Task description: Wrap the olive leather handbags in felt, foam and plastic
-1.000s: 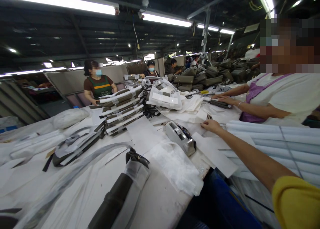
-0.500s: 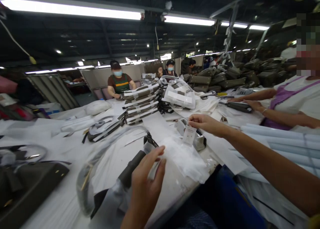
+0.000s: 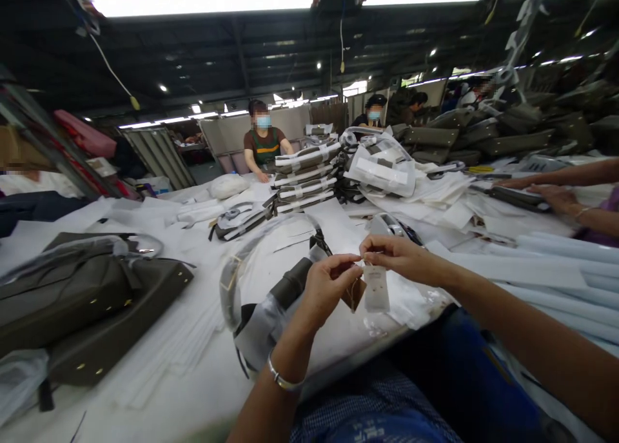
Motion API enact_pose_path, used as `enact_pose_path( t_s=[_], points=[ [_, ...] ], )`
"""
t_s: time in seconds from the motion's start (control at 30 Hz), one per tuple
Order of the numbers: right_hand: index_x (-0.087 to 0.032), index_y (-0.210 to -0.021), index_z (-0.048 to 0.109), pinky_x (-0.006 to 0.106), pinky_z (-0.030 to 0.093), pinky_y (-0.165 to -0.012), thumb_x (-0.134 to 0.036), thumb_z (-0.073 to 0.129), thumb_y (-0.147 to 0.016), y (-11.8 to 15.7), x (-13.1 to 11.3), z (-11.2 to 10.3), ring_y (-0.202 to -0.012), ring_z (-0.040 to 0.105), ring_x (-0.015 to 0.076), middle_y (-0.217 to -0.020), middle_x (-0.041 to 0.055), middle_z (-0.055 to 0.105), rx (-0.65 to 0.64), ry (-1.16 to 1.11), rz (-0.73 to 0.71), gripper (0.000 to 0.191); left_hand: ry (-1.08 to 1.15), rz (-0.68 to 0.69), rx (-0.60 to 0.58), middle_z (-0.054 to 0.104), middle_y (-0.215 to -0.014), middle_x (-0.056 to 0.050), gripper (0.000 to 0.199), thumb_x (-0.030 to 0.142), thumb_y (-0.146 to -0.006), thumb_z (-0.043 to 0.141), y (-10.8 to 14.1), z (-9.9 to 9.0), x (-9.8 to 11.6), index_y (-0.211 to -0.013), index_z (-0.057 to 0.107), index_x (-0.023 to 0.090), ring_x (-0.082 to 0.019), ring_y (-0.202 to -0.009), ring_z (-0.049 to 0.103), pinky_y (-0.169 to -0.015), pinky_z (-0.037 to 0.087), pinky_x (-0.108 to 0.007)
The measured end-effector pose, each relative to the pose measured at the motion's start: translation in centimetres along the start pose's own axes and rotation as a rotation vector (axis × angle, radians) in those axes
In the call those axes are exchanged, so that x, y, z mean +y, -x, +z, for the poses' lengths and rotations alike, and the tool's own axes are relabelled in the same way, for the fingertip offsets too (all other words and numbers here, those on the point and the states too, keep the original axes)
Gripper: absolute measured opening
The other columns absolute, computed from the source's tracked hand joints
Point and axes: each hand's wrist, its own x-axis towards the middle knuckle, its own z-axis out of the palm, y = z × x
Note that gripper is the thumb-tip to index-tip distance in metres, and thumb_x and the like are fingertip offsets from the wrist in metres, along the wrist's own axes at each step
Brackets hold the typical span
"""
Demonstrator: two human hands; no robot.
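My left hand (image 3: pixel 333 285), a bangle on its wrist, is closed in a pinch at the top of a brown tag (image 3: pixel 354 293). Fingertips of my right hand (image 3: pixel 394 257) pinch the top of a small clear packet (image 3: pixel 376 289) with a pale card in it. Both hands meet above the white table, fingertips nearly touching. Left of them lies a dark bag (image 3: pixel 290 285) partly wrapped in white sheet, its looped handle (image 3: pixel 232 282) covered in clear film. Whatever string joins the tags is too small to make out.
Large olive bags (image 3: pixel 120 301) lie at the left. A stack of wrapped bags (image 3: pixel 307 175) stands beyond my hands. Rolled pale sheets (image 3: pixel 570 269) are at the right. One person (image 3: pixel 264 140) works across the table; another person's hands (image 3: pixel 556 195) rest on a dark item at the right.
The view has turned left. My left hand has moved over to my right hand and closed on a brown tag. My right hand still holds the packet.
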Motion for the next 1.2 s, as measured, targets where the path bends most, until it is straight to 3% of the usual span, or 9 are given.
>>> enact_pose_path(
  t_s=[0.13, 0.23, 0.3, 0.4, 0.53, 0.67, 0.8, 1.0, 1.2],
  points=[
    [-0.021, -0.107, 0.058, 0.027, 0.048, -0.071, -0.059, 0.053, -0.092, 0.9, 1.7, 2.1, -0.084, 0.060, 0.0150, -0.100, 0.0031, 0.061, 0.043, -0.305, 0.114, 0.041, -0.118, 0.053, 0.102, 0.075, -0.083, -0.003, 0.017, 0.034, -0.083, 0.072, 0.1, -0.3, 0.3, -0.090, 0.078, 0.020, -0.018, -0.077, 0.068, -0.072, 0.051, -0.026],
    [-0.025, -0.122, 0.050, 0.032, 0.051, -0.080, -0.050, 0.070, -0.083, 1.6, 3.4, 3.9, -0.095, 0.064, 0.0181, -0.113, 0.0055, 0.062, 0.045, -0.388, 0.069, 0.051, -0.143, 0.061, 0.139, 0.075, -0.083, -0.003, 0.016, 0.033, -0.085, 0.069, 0.0, -0.7, 0.3, -0.089, 0.076, 0.020, -0.018, -0.077, 0.069, -0.072, 0.052, -0.026],
    [-0.024, -0.124, 0.049, 0.031, 0.052, -0.077, -0.040, 0.075, -0.080, 2.0, 4.3, 4.8, -0.088, 0.065, 0.0179, -0.100, 0.0031, 0.066, 0.092, -0.310, 0.045, 0.054, -0.114, 0.059, 0.147, 0.075, -0.084, -0.005, 0.018, 0.034, -0.086, 0.067, -0.1, -1.0, 0.1, -0.091, 0.075, 0.018, -0.018, -0.079, 0.069, -0.076, 0.053, -0.027],
    [-0.022, -0.115, 0.058, 0.031, 0.052, -0.072, -0.035, 0.069, -0.085, 2.4, 4.8, 5.2, -0.076, 0.065, 0.0172, -0.082, 0.0003, 0.067, 0.320, -0.010, -0.009, 0.034, -0.042, 0.045, 0.168, 0.074, -0.085, -0.006, 0.021, 0.035, -0.087, 0.068, -0.2, -1.3, -0.2, -0.098, 0.072, 0.017, -0.018, -0.083, 0.069, -0.081, 0.053, -0.029],
    [-0.025, -0.098, 0.069, 0.034, 0.052, -0.088, -0.023, 0.061, -0.091, 2.9, 4.8, 4.7, -0.094, 0.068, 0.0192, -0.098, 0.0020, 0.074, 0.598, 0.386, -0.221, 0.011, 0.104, 0.019, 0.151, 0.069, -0.082, -0.004, 0.027, 0.037, -0.088, 0.067, -0.5, -1.4, 0.1, -0.106, 0.070, 0.017, -0.015, -0.080, 0.065, -0.081, 0.052, -0.028],
    [-0.027, -0.105, 0.072, 0.033, 0.054, -0.094, -0.016, 0.056, -0.094, 3.1, 5.2, 4.6, -0.100, 0.070, 0.0175, -0.104, -0.0003, 0.076, 0.649, 0.472, -0.353, 0.022, 0.303, -0.099, 0.081, 0.063, -0.082, -0.002, 0.029, 0.038, -0.088, 0.068, -1.0, -1.0, 0.8, -0.107, 0.069, 0.017, -0.008, -0.067, 0.057, -0.066, 0.050, -0.020],
    [-0.029, -0.111, 0.072, 0.033, 0.055, -0.096, -0.016, 0.055, -0.095, 3.3, 5.6, 5.0, -0.102, 0.070, 0.0173, -0.109, -0.0015, 0.075, 0.699, 0.452, -0.405, 0.027, 0.453, -0.141, 0.031, 0.059, -0.080, 0.000, 0.027, 0.032, -0.086, 0.072, -1.5, -0.3, 1.7, -0.105, 0.070, 0.015, 0.000, -0.052, 0.041, -0.043, 0.029, -0.010],
    [-0.032, -0.115, 0.072, 0.038, 0.055, -0.099, -0.020, 0.054, -0.096, 3.8, 5.8, 6.0, -0.106, 0.069, 0.0201, -0.113, -0.0018, 0.074, 0.737, 0.364, -0.331, 0.029, 0.567, -0.173, -0.038, 0.056, -0.078, 0.002, 0.024, 0.027, -0.083, 0.075, -1.9, 0.5, 3.3, -0.103, 0.070, 0.015, 0.003, -0.045, 0.027, -0.038, 0.022, -0.008],
    [-0.033, -0.118, 0.071, 0.038, 0.056, -0.097, -0.022, 0.054, -0.096, 4.5, 7.1, 7.7, -0.106, 0.069, 0.0200, -0.115, -0.0011, 0.073, 0.719, 0.244, -0.317, 0.030, 0.709, -0.119, -0.032, 0.056, -0.081, 0.003, 0.022, 0.021, -0.082, 0.075, -2.3, 0.7, 4.5, -0.103, 0.069, 0.015, 0.003, -0.047, 0.031, -0.040, 0.027, -0.006]
  ],
)
